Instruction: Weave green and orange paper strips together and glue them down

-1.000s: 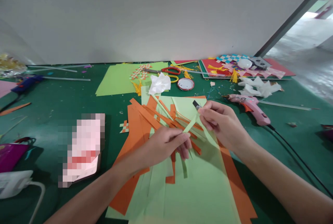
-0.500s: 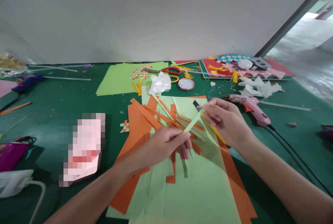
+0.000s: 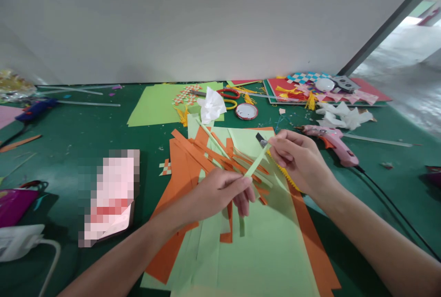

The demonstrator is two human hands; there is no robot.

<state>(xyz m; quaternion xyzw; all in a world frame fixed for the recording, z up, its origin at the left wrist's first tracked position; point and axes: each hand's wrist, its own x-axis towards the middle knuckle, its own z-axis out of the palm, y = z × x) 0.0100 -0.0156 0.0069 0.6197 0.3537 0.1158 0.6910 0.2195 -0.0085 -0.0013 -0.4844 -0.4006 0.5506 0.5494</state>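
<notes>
The left hand (image 3: 229,191) pinches a narrow pale green paper strip (image 3: 257,162) between thumb and fingers, and the right hand (image 3: 296,157) grips the strip's upper end, so it slants up between the two. A dark-tipped tool (image 3: 261,139) juts from the right hand's fingers, and a yellow toothed edge (image 3: 290,177) shows beneath that hand; whether they are one piece I cannot tell. The strip is above a large pale green sheet (image 3: 262,251), near loose orange strips (image 3: 193,150) that lie crisscrossed on it. Beyond them on the green table (image 3: 69,145) are a crumpled white tissue (image 3: 211,106), red-and-yellow-handled scissors (image 3: 229,94) partly behind it, and a round red-rimmed lid (image 3: 246,111). A pink glue gun (image 3: 332,143) lies right of the right hand.
</notes>
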